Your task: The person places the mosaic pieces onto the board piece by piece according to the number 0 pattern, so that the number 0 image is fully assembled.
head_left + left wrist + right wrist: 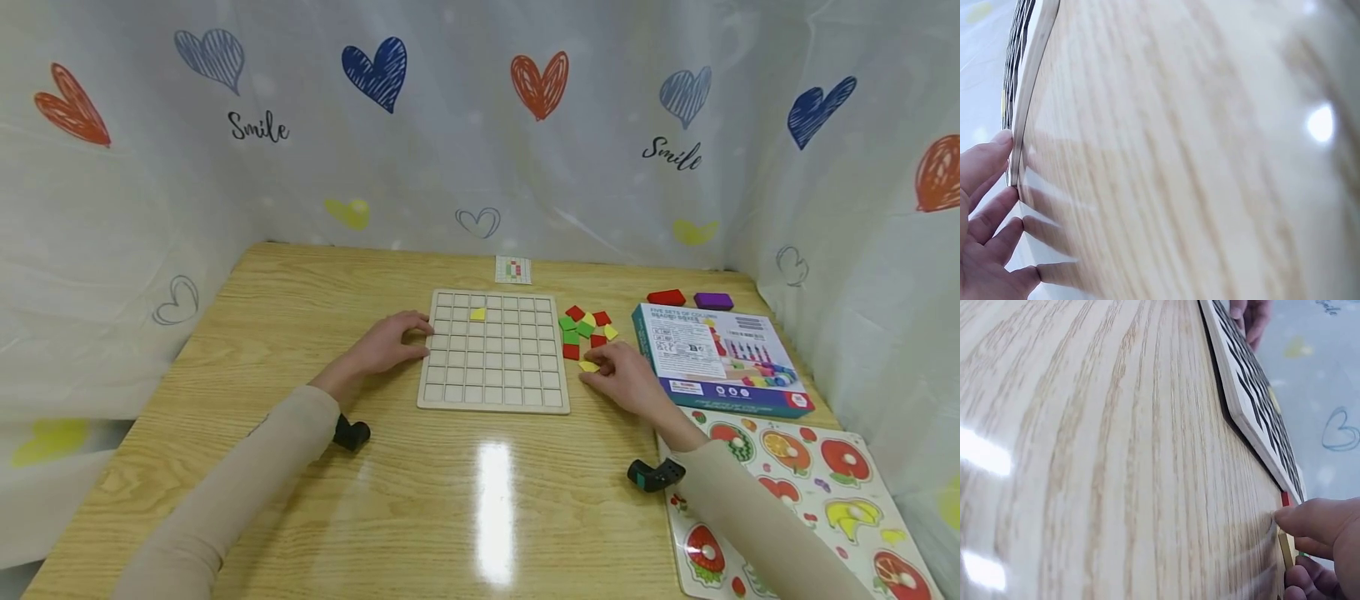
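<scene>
R hand point(626, 379) is pinching a yellow tile point(588, 367) btw thumb & fingers, just R of the board's near R corner; wrist cam is showing the tile edge-on. L hand point(386, 342) is resting at L edge of wooden grid board point(495, 362), fingers spread & relaxed, fingertips touching the edge, not gripping anything. Board is lying flat on wood-grain table point(420, 517); one yellow tile point(477, 314) is sitting in 3rd col from L, 2nd row from far edge. Loose pile of red tiles point(571, 352), green tiles point(584, 329) & more yellow ones is lying btw board and R hand/box. Pattern card point(513, 269) is lying beyond board. Far R: printed toy box point(678, 350), w/ red block point(666, 297) & purple block point(713, 302) sitting behind it; fruit puzzle board point(813, 500) is lying nearer, partly under R sleeve point(757, 517). Heart-print curtain point(442, 125) is hanging behind table.
</scene>
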`<state>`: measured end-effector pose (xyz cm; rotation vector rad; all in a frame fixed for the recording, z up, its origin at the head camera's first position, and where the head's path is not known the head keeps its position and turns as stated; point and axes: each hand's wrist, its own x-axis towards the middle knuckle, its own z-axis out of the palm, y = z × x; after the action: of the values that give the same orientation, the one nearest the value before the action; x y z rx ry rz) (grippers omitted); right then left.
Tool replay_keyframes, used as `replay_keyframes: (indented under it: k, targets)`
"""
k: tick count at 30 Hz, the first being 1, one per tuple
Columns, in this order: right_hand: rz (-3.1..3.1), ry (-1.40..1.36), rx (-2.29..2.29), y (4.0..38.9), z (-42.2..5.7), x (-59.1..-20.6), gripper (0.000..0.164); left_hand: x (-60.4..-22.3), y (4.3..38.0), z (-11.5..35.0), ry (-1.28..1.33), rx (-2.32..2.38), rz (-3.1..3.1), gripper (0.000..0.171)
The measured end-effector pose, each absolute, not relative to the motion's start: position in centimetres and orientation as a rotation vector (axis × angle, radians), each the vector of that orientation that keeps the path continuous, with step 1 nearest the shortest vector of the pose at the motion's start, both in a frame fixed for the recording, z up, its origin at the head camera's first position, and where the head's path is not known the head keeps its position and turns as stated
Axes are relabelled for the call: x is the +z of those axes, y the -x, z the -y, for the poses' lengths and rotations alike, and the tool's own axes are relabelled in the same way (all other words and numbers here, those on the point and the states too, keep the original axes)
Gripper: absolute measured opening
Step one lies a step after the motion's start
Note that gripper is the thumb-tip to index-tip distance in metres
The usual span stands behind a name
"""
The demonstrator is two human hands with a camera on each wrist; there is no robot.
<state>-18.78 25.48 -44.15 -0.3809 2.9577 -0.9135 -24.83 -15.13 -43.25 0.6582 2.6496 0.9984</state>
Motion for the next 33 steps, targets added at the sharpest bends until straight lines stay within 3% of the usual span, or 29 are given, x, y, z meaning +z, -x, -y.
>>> replay_keyframes:
  k: [18, 33]
  targets:
    - [-2.972, 0.556, -0.872, 18.6, -26.3, -44.4, 0.023, -43.8, 25.2, 15.1, -0.659, 0.985, -2.671, 0.035]
    - [-2.959, 0.366, -1.018, 20.2, -24.5, -42.9, 0.029, -43.7, 25.2, 15.1, -0.671, 0.975, -2.67, 0.036]
